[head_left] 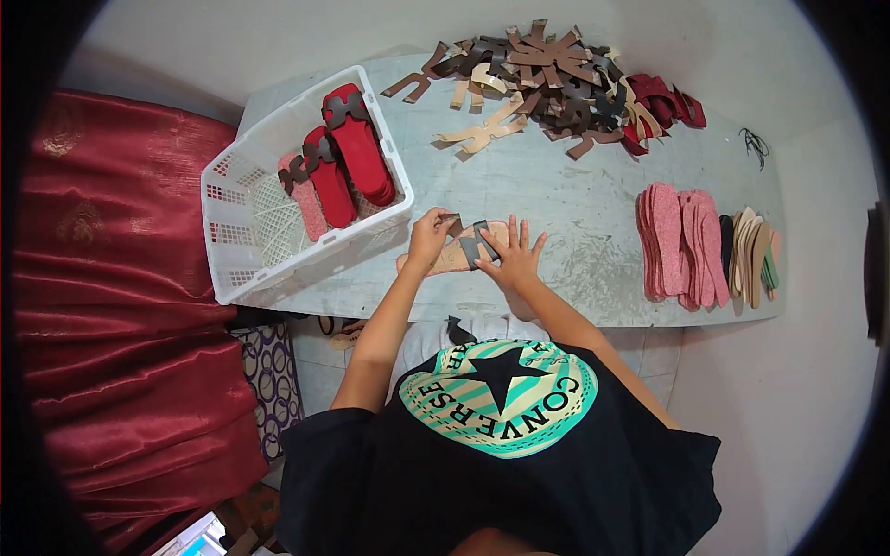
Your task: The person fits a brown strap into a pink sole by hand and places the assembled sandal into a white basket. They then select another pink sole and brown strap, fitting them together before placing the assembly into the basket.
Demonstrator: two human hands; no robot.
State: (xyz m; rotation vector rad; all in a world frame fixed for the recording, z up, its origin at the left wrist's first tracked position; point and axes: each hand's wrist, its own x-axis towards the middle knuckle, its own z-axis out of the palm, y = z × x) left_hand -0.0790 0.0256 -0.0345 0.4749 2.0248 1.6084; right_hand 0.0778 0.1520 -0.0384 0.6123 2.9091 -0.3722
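Observation:
A pink speckled sandal sole (454,259) lies flat on the table in front of me, toe end to the right. Across it sits a dark brown H-shaped sandal strap (476,243). My left hand (426,241) is closed in a pinch on one raised end of the strap, above the sole's far edge. With fingers spread, my right hand (515,256) rests over the sole's right end, its thumb and palm side touching the strap. Part of the sole is hidden under that hand.
On my left, a white plastic basket (306,250) holds red sandals (357,153) and a strapped pink sole (306,204). A heap of brown and beige straps (547,74) lies at the back, beside dark red pieces (663,100). Stacked soles (681,246) stand at right.

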